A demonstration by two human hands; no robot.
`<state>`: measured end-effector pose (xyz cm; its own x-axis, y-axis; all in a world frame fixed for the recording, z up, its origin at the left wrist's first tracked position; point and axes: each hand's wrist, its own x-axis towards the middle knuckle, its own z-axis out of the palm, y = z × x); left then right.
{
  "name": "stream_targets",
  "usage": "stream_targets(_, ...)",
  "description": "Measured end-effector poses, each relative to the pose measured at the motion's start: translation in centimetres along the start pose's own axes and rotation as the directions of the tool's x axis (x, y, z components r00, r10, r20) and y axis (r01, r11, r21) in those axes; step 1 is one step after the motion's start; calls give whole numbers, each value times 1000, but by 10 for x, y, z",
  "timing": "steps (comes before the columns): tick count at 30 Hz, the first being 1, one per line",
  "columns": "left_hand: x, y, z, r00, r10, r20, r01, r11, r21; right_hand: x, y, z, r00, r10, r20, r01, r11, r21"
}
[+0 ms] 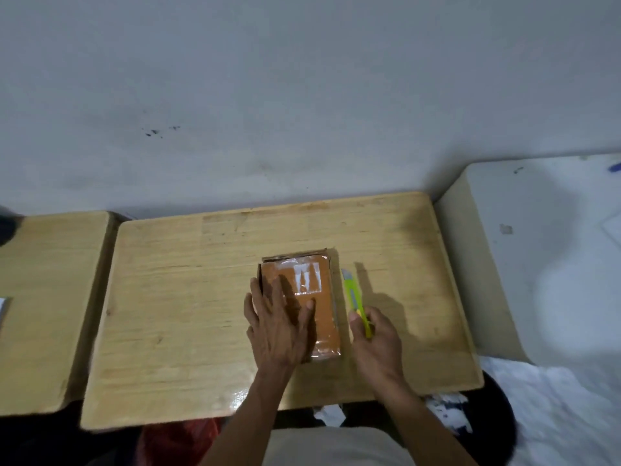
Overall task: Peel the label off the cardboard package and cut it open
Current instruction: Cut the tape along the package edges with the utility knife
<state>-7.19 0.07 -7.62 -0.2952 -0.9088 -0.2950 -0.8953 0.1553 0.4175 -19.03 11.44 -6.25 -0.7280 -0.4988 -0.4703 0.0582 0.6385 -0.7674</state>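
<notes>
Cardboard package point(321, 297) mid-table point(188, 297), its label point(306, 278) blurred beyond my reading, near-left part hidden under my left hand point(280, 326) pressing flat, fingers straight, my right hand point(376, 341) just beside, gripping the green cutter point(353, 295).

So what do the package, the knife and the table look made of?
Package: brown cardboard, apparently under glossy clear tape, judging by the glare. Knife: lime-green body, probably plastic; pale blade tip, likely metal. Table: light wood with visible grain and a slight sheen.
</notes>
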Motion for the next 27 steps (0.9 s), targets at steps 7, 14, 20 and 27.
stream_targets(7,85,-22,-19,927,334,170,-351,932,86,-57,10,54,958,101,-267,-64,988,144)
stream_targets(14,84,-27,-22,810,567,152,-571,821,-20,-66,2,111,899,271,-343,-170,940,296)
stream_targets(20,57,-36,-31,900,395,183,-392,918,-56,-55,-8,95,878,239,-414,-116,947,300)
stream_targets(27,4,-29,-39,970,-103,222,163,949,-270,1,-35,35,987,6,-162,-13,999,-39)
